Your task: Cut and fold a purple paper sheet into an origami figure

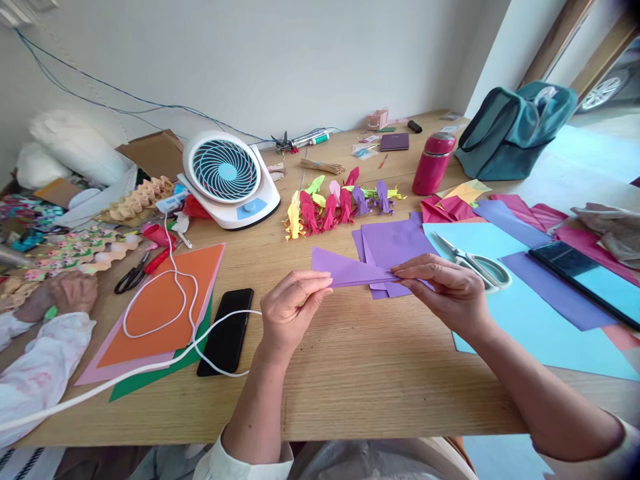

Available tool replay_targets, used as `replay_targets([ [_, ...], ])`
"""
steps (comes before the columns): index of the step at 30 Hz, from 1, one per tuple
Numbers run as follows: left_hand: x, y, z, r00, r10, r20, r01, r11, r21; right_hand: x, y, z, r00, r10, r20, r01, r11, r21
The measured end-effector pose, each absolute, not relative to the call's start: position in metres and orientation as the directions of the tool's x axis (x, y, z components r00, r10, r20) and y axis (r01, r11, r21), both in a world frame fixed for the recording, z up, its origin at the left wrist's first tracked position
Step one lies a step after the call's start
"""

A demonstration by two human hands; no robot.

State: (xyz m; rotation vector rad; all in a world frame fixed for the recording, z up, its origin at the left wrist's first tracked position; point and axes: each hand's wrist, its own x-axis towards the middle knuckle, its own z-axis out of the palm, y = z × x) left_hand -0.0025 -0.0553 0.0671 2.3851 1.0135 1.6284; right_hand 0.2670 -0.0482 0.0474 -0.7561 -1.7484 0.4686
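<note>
A folded piece of purple paper (345, 270) is stretched between my two hands, just above the table. My left hand (295, 303) pinches its left end between thumb and fingers. At the other end, my right hand (445, 287) grips the paper's narrow tip. Behind it lie loose purple sheets (395, 241), partly covered by the held piece. Scissors with pale handles (480, 267) rest on light blue paper (525, 327), close beyond my right hand. Several folded paper flowers (330, 210) in red, yellow, purple and green lie farther back.
A white fan (227, 177) stands at the back left. Orange paper (165, 313), a black phone (227, 333) and a white cable (150, 367) lie left of me. Another person's hands (75, 293) are at far left. A red bottle (434, 163) and teal bag (515, 133) stand at back right.
</note>
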Motion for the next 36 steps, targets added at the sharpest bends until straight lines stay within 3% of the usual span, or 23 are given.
replay_targets([
  [6, -0.003, -0.056, 0.063, 0.268, 0.481, 0.835, 0.546, -0.79, 0.28, 0.266, -0.049, 0.045, -0.161, 0.643, 0.749, 0.288, 0.756, -0.588],
  [25, 0.008, -0.059, 0.052, 0.223, 0.591, 0.775, 0.55, -0.733, 0.401, 0.258, -0.055, 0.045, -0.168, 0.671, 0.722, 0.331, 0.728, -0.6],
  [36, 0.016, -0.06, 0.053, 0.199, 0.58, 0.79, 0.603, -0.708, 0.368, 0.254, -0.055, 0.043, -0.146, 0.646, 0.749, 0.387, 0.734, -0.558],
])
